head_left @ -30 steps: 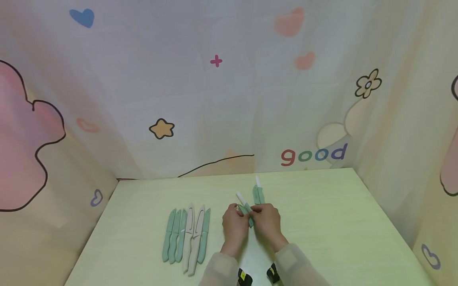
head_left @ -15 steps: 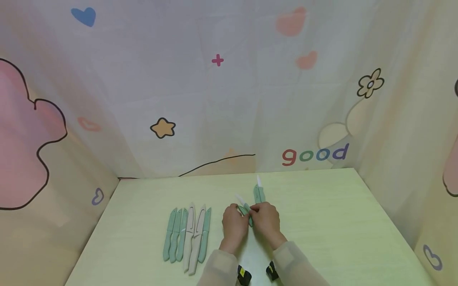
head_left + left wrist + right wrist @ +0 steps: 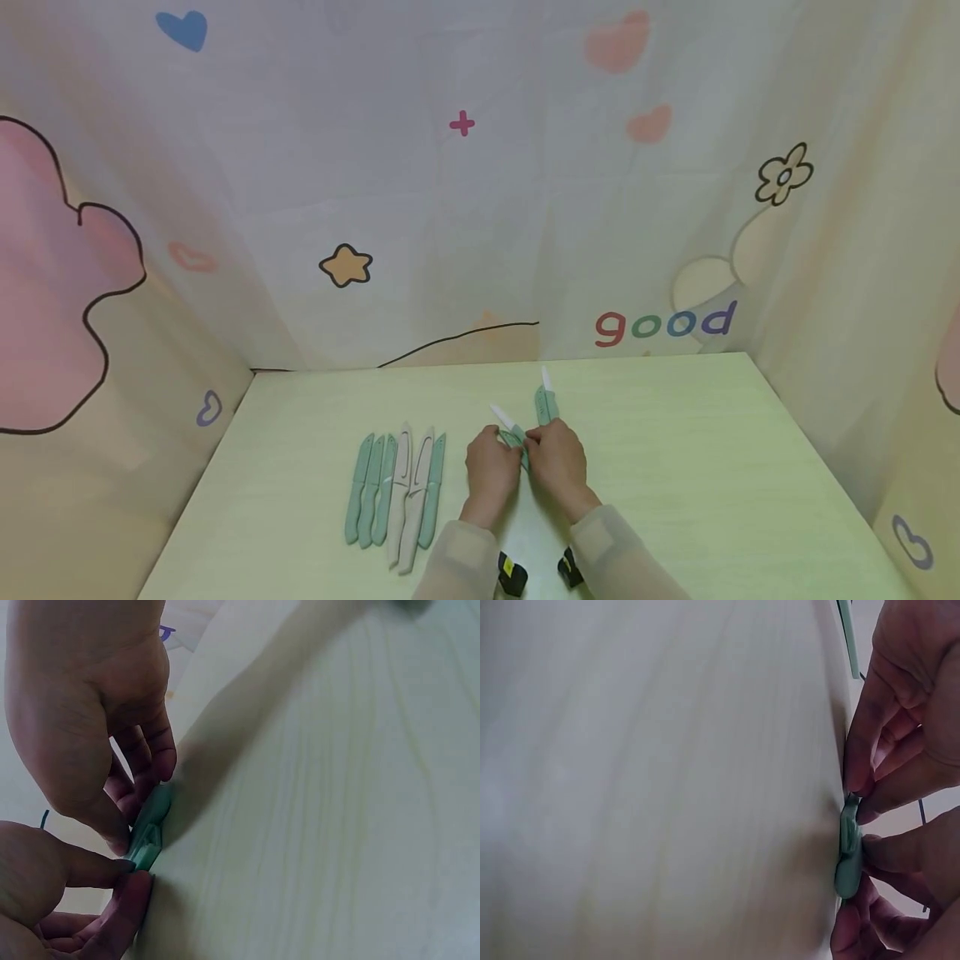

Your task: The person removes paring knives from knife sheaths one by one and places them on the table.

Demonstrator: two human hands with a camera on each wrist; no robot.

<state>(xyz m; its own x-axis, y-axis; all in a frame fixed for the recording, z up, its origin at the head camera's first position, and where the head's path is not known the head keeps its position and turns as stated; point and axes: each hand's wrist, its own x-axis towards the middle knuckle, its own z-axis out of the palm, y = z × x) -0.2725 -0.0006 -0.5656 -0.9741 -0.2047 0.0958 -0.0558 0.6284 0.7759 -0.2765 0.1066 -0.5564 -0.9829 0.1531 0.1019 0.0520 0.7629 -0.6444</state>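
A small knife with a white blade and green handle (image 3: 517, 432) sits between my two hands, its blade (image 3: 501, 415) slanting away to the left. My left hand (image 3: 492, 471) pinches a green part lying alongside the handle; I cannot tell whether it belongs to the knife. With thumb and fingers, my right hand (image 3: 557, 461) pinches the other side. Both wrist views show fingertips of both hands meeting at the green piece (image 3: 150, 825), low over the tabletop. Just beyond the right hand lies a second green knife (image 3: 547, 406) with its white blade pointing away, partly covered by that hand.
To the left, several green knives (image 3: 360, 492) and two pale beige knives (image 3: 412, 508) lie side by side, tips pointing away. The light wooden table (image 3: 660, 467) meets a patterned curtain (image 3: 480, 208) at the back and sides.
Both hands keep their hold in nearly the same spot. Less of the green lower end shows between them now. The head view has shifted slightly.
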